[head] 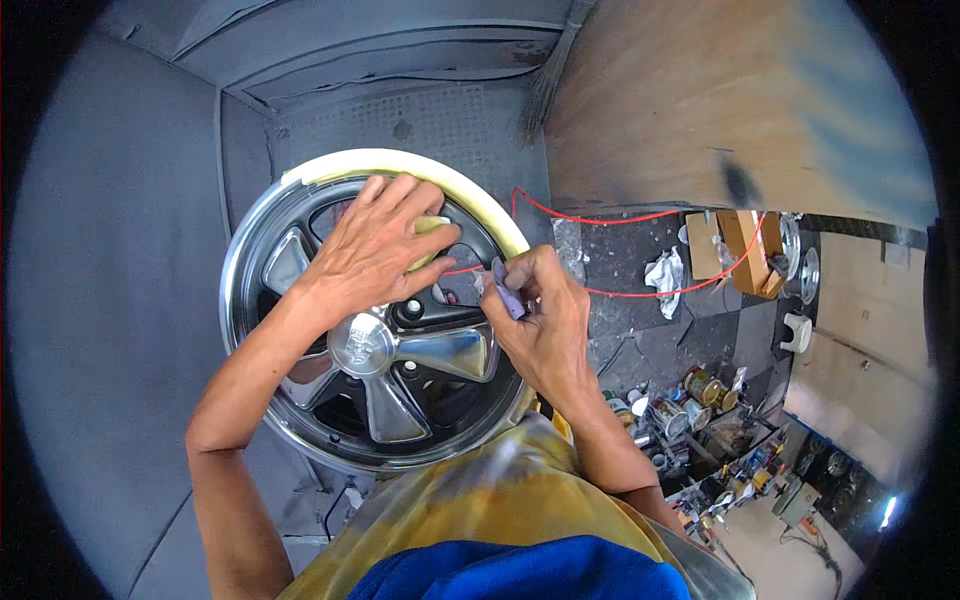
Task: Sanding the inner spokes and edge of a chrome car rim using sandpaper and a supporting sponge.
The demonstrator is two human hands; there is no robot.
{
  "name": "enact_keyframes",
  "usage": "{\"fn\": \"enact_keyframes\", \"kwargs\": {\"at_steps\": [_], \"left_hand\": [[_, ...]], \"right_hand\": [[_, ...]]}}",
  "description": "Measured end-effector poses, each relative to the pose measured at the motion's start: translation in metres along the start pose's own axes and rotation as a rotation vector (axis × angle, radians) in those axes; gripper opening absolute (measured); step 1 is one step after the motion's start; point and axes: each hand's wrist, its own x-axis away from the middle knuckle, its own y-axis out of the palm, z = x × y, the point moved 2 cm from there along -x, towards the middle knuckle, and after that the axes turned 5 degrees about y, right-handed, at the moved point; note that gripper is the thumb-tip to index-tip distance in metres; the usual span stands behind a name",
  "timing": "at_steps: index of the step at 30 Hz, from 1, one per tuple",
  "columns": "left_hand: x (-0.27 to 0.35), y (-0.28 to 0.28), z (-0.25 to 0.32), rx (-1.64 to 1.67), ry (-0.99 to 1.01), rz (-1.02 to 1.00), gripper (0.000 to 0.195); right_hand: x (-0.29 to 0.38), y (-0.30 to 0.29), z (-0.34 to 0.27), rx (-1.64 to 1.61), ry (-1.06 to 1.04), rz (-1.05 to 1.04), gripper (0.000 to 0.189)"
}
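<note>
Before me is a car wheel (442, 349) with polished spokes, black recesses and a metal centre cap (361, 343). Pale yellow masking tape (480, 199) runs along its upper and right rim. My left hand (382, 244) lies over the upper spokes, its fingers around a pale yellow object (429, 226), apparently a tape roll, mostly hidden. At the right rim, my right hand (541, 315) pinches a small lilac tool (508, 291) between thumb and fingers. Its working end is hard to make out.
Grey booth walls (120, 210) stand left and ahead. A broom (551, 82) leans beside a wooden panel (675, 105). A red hose (637, 293) crosses the floor at right, near a white cloth (664, 281), cardboard boxes (742, 255) and several paint cans (670, 418).
</note>
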Motion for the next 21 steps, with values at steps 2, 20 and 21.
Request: {"fn": "enact_keyframes", "kwargs": {"at_steps": [2, 20, 21], "left_hand": [[-0.003, -0.007, -0.003, 0.001, -0.06, -0.01, 0.037], [0.023, -0.042, 0.038, 0.937, -0.381, -0.029, 0.016], [0.022, -0.041, 0.039, 0.947, -0.369, 0.036, 0.017]], "right_hand": [[0.002, -0.001, 0.001, -0.075, -0.004, 0.022, 0.032], [0.015, -0.003, 0.005, -0.548, -0.131, -0.402, 0.027], [0.015, -0.003, 0.004, -0.547, -0.132, -0.403, 0.027]]}}
